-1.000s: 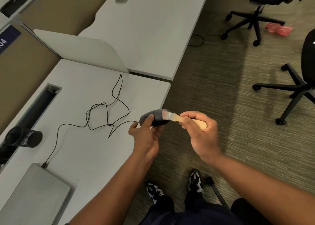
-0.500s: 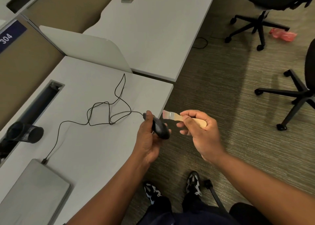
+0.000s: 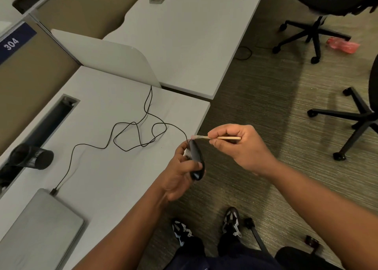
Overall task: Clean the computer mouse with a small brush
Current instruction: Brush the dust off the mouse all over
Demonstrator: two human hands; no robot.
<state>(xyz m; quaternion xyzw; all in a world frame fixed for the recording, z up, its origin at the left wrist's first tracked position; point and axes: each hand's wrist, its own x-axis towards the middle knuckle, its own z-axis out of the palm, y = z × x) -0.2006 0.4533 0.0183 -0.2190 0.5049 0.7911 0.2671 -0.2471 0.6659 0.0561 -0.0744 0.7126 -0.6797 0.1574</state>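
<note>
My left hand grips a black wired computer mouse, held on edge just off the desk's front corner. Its thin black cable runs in loops over the grey desk to a closed grey laptop. My right hand pinches a small brush with a pale wooden handle. The brush lies level, and its bristle tip touches the cable end of the mouse.
A black mesh pen cup lies on its side near the desk's cable slot. A second desk stands behind a low divider. Two office chairs stand on the carpet to the right; my shoes are below.
My left hand turned the mouse from flat to edge-on and lowered it. The brush left the mouse's top, drew back, and now touches its cable end.
</note>
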